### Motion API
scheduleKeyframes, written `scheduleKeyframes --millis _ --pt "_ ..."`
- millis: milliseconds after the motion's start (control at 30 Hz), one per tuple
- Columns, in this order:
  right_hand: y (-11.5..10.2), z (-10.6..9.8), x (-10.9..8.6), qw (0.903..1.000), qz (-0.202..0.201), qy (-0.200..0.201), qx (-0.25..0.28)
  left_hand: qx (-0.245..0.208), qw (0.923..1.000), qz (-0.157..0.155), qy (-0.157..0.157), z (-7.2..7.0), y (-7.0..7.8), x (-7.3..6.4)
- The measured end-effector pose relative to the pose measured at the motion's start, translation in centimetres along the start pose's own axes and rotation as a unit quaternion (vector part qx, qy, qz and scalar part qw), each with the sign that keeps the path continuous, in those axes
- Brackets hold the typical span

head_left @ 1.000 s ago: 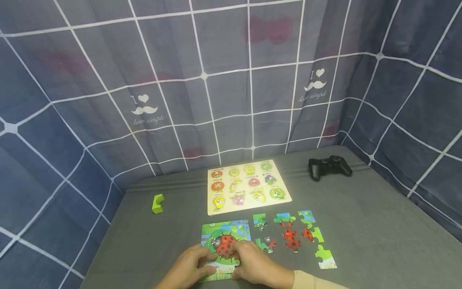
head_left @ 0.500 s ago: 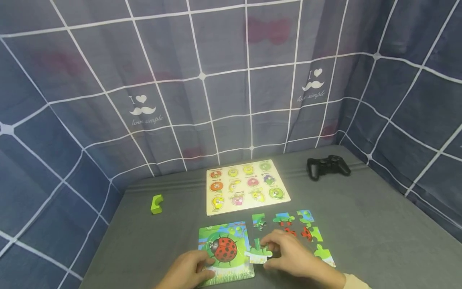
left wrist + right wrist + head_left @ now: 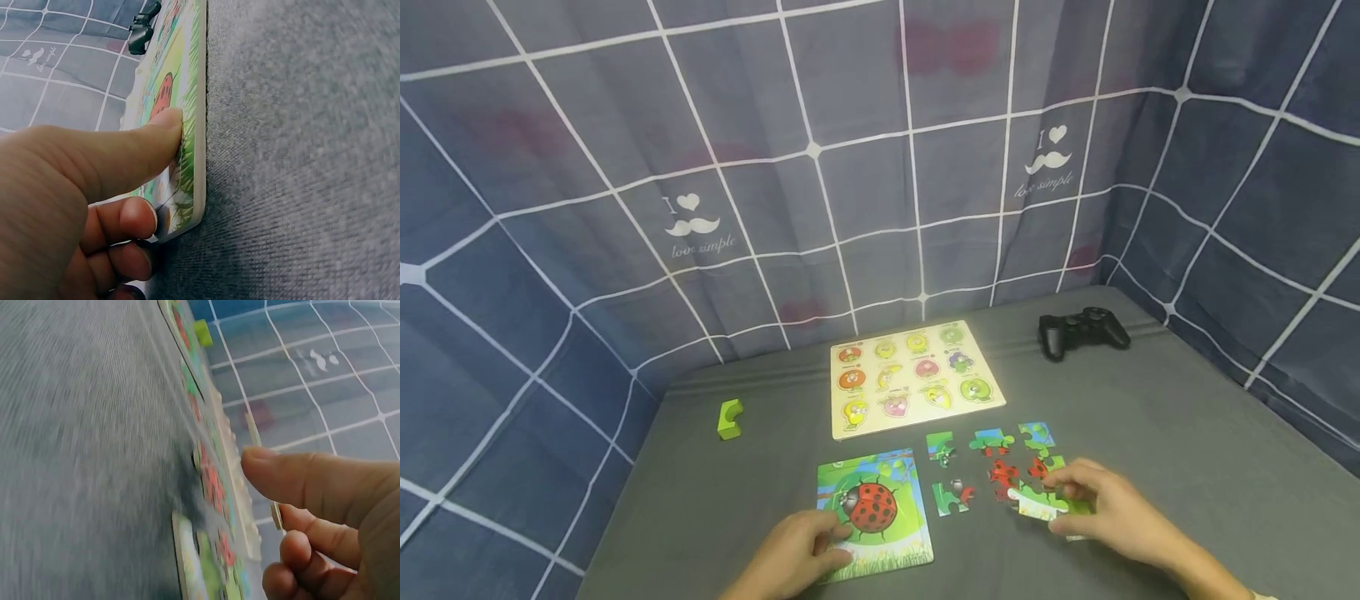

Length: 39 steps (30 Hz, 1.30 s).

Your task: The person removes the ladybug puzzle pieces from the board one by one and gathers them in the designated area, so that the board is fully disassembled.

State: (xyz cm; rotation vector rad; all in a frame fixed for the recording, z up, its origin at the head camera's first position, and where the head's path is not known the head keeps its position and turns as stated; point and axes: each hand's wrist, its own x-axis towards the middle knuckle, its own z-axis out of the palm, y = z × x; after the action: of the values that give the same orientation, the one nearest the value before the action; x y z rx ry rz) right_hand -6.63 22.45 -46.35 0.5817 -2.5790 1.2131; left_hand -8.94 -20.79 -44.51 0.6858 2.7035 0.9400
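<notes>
A square puzzle board (image 3: 880, 508) with a red ladybug picture lies flat on the grey cloth. My left hand (image 3: 793, 546) holds its near left corner, and in the left wrist view the thumb (image 3: 140, 147) lies on the printed face with curled fingers by the edge. To the right, my right hand (image 3: 1108, 512) pinches a green and white puzzle piece (image 3: 1033, 504) above the loose pieces. The right wrist view shows this piece (image 3: 276, 515) edge-on between thumb and fingers. Under it, a red piece (image 3: 1002, 473) and a green corner piece are partly hidden.
Several loose puzzle pieces lie right of the board, among them a left-hand piece (image 3: 951, 497) and a blue-green corner piece (image 3: 1037, 435). Behind stands a wooden fruit puzzle (image 3: 906, 417). A black game controller (image 3: 1084, 332) lies far right, a green block (image 3: 729, 419) left.
My right hand has lifted the green and white piece off the puzzle board and carried it right, over the loose pieces. My left hand has stayed at the board's near left corner.
</notes>
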Motion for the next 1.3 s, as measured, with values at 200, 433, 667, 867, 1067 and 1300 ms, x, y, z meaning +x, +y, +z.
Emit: scheduleKeyframes --millis 200,433,667,867,1067,1300 --pt "0.5 1.0 -0.4 0.9962 -0.071 -0.049 0.018 -0.024 0.9991 -0.016 -0.031 -0.1 -0.8 -0.8" --pt "0.5 1.5 0.1 0.9938 -0.083 -0.074 0.0 -0.021 0.9993 -0.014 -0.027 -0.2 -0.8 -0.9" --pt "0.5 1.0 0.4 0.9904 -0.091 -0.102 -0.017 -0.03 0.9993 -0.008 -0.021 -0.3 -0.7 -0.5" --pt "0.5 0.9 1.0 0.9888 -0.092 -0.115 -0.023 -0.024 0.9995 -0.008 -0.021 -0.2 -0.7 -0.4" --pt "0.7 0.5 1.1 0.9873 -0.085 -0.132 -0.027 -0.025 0.9996 -0.005 -0.011 0.0 -0.6 -0.3" --pt "0.9 0.2 0.9 0.9877 -0.064 -0.14 -0.028 -0.03 0.9995 -0.004 -0.009 0.2 -0.6 -0.1"
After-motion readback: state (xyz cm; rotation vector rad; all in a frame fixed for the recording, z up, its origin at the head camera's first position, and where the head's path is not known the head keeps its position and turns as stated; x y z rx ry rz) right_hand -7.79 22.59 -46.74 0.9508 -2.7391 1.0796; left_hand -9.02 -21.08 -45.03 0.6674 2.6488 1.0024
